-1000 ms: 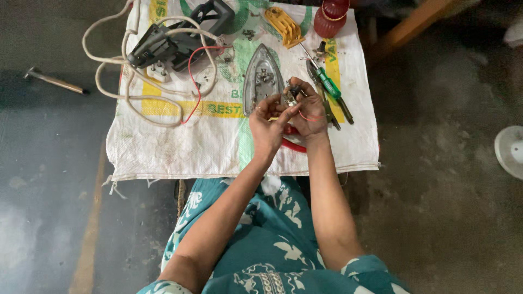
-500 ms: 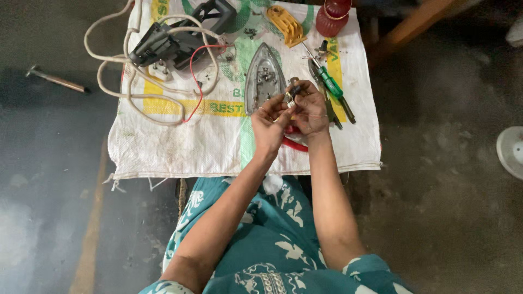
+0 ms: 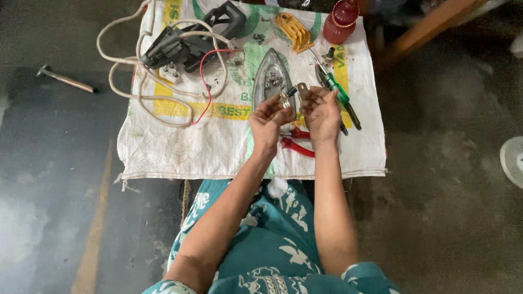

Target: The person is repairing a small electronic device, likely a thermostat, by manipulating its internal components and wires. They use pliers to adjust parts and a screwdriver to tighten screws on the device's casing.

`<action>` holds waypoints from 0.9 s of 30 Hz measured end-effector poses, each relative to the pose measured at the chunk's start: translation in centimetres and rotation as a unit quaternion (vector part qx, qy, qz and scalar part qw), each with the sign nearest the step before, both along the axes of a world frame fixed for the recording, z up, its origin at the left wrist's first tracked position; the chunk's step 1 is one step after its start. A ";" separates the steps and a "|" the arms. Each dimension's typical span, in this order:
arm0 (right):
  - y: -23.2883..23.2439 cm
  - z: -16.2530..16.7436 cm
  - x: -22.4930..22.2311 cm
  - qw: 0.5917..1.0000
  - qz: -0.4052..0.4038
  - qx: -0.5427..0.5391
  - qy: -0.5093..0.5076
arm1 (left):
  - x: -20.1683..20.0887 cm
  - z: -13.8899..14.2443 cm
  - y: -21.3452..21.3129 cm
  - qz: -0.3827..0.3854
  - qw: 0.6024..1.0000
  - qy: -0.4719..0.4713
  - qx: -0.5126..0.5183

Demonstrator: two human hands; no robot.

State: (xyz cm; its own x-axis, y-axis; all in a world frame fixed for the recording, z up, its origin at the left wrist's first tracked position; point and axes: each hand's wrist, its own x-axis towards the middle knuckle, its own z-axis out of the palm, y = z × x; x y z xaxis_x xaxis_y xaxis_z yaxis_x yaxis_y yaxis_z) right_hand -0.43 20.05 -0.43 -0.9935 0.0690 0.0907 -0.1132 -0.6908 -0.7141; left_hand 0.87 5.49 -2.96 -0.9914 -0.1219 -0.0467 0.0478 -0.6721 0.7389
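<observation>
Mid-repair, I judge: my left hand pinches a small metal part; right hand fingers grip its tab above the sack's middle; careful alignment next.

Over the middle of a white woven sack, the left hand pinches a small metal part beside the right hand, which pinches a small dark piece. An iron soleplate lies just beyond; red-handled pliers lie beneath the hands.

Teal garment with white floral print, bare forearms, ring on left hand
</observation>
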 end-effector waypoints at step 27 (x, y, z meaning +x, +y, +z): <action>-3.1 -1.0 0.1 0.999 0.009 0.044 0.018 | -2.4 -0.7 -6.8 0.030 0.975 0.049 -0.216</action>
State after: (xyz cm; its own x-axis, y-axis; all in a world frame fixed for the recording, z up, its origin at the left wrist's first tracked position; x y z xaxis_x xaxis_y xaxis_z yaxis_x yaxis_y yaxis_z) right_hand -0.30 16.91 -1.43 -0.9904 0.0420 0.1316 -0.1286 -0.6281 -0.7674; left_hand -1.53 -1.26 -3.70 -0.9789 -0.1678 0.1167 0.1626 -0.2931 0.9421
